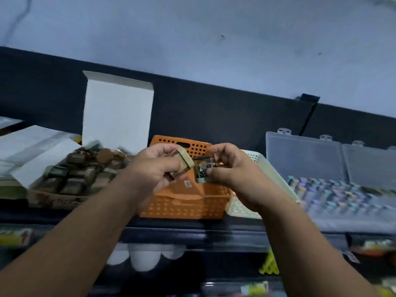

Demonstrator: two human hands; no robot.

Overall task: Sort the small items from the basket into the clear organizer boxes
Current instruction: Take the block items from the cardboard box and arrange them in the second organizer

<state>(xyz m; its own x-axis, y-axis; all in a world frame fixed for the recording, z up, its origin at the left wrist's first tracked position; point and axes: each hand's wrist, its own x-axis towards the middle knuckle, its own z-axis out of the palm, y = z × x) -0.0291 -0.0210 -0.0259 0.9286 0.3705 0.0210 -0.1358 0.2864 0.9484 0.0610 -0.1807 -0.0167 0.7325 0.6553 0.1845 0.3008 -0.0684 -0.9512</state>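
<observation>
Beside the basket [184,203], clear organizer boxes [345,224] hold small items [334,194].

perforated plastic basket [184,205], clear plastic organizer boxes [304,157]

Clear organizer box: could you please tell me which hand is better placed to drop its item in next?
Probably the right hand: it pinches a small packet and is nearer the open clear organizer box. The left hand, gripping a beige item, would have to cross it.
</observation>
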